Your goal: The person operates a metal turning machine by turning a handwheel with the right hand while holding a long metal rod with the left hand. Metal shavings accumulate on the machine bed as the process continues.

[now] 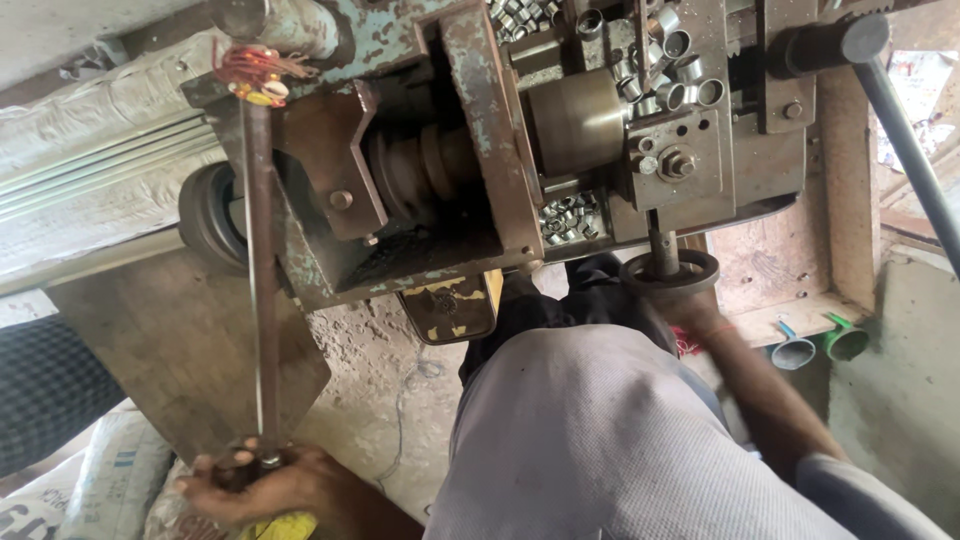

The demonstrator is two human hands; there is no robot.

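My left hand is at the lower left, closed around the near end of a long thin steel rod. The rod runs up to a pivot wrapped in red thread on an old machine with chipped teal paint. My right hand reaches to a small dark handwheel under the machine's right side and grips its rim; the fingers are partly hidden behind the wheel. A brass-coloured cylinder sits in the middle of the machine. Several small metal rings lie in a tray above it.
More small rings lie in a lower pocket of the machine. A black lever with a round knob slants down the right edge. A blue and a green funnel rest by a wooden frame. Sacks and a dark checked fabric are at the left.
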